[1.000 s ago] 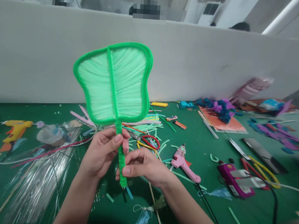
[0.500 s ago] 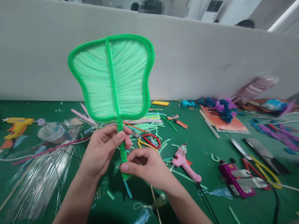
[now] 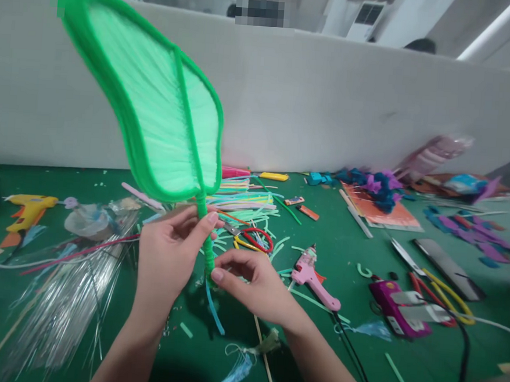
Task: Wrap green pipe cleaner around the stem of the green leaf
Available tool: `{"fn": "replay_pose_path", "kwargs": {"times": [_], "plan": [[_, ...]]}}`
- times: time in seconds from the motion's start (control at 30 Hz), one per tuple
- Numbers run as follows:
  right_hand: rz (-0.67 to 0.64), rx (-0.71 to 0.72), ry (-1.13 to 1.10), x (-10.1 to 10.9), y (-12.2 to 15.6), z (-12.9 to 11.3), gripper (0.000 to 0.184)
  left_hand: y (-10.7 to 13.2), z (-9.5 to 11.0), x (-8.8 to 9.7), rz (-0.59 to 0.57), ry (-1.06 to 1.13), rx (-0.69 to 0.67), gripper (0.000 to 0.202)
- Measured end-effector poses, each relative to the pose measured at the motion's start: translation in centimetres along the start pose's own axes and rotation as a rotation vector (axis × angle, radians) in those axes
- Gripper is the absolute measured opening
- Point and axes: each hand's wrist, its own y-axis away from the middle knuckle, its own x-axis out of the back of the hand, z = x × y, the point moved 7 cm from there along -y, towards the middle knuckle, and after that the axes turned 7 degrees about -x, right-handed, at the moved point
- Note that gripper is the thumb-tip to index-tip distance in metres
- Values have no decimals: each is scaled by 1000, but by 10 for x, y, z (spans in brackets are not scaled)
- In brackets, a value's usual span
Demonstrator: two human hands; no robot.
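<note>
A green hand fan (image 3: 156, 108), fuzzy-edged with a pale green panel and a central rib, is held up above the table and turned partly edge-on. My left hand (image 3: 175, 241) is closed round the upper part of its wrapped green handle (image 3: 208, 246). Thumb and forefinger of my right hand (image 3: 248, 283) pinch the handle's lower end. From that end a thin blue strip (image 3: 214, 310) hangs down. Below lie a blue tassel (image 3: 240, 373) and a thin wooden stick (image 3: 265, 354). Red-handled scissors (image 3: 258, 239) rest just behind my right hand.
A pink glue gun (image 3: 316, 279) lies right of my hands, a yellow glue gun (image 3: 30, 213) far left. Clear plastic strips (image 3: 73, 294) spread at left. Pastel stems (image 3: 245, 205) lie behind. At right are a purple device (image 3: 397, 308), a phone (image 3: 448, 268) and more scissors (image 3: 410, 259).
The fan has twisted about its handle, from nearly face-on to partly edge-on, its left side swinging up and nearer. Both hands still hold the handle.
</note>
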Motion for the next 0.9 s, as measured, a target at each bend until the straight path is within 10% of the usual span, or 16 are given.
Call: {"fn": "replay_pose_path", "kwargs": {"times": [0.17, 0.43, 0.9], "plan": [[68, 60, 20, -3, 2, -3, 11, 1, 4, -1, 35, -109, -35, 18], [-130, -43, -513, -10, 2, 17, 28, -4, -11, -16, -116, 526, 155, 19], [-88, 45, -325, -22, -8, 17, 48, -7, -42, -12, 20, 431, 215, 33]]}}
